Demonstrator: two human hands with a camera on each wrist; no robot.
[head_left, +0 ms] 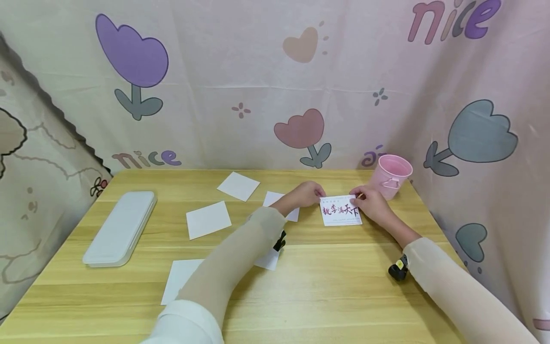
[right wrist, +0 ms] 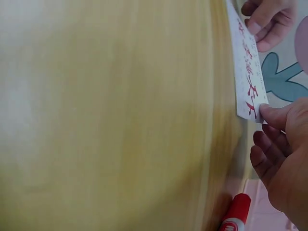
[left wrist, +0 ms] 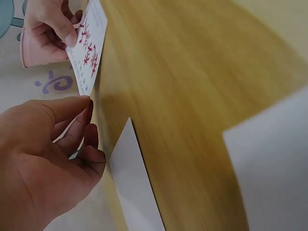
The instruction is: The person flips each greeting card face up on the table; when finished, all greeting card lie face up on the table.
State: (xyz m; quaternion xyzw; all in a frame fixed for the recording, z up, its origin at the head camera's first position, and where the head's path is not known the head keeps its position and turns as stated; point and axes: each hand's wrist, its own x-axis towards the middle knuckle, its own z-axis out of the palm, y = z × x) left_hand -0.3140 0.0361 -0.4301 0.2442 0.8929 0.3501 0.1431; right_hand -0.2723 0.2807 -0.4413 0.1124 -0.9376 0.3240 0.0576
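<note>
A white card with red Chinese characters (head_left: 339,219) is held between both hands near the back right of the table. My left hand (head_left: 304,194) pinches its upper left corner between thumb and fingertips, as the left wrist view shows at the card's end (left wrist: 96,29). Its upper right corner is gripped by my right hand (head_left: 373,207), the thumb lying on the printed face (right wrist: 249,91). Behind the right hand stands a pink bucket-shaped cup (head_left: 392,173). Partly behind the left hand lies a blank white card (head_left: 273,198).
More white cards lie on the left and middle, including one at the back (head_left: 238,186) and one in front of it (head_left: 208,220); the left arm partly covers others. A white case (head_left: 121,228) rests at far left. The right wrist view shows a red marker (right wrist: 237,211) by the cup.
</note>
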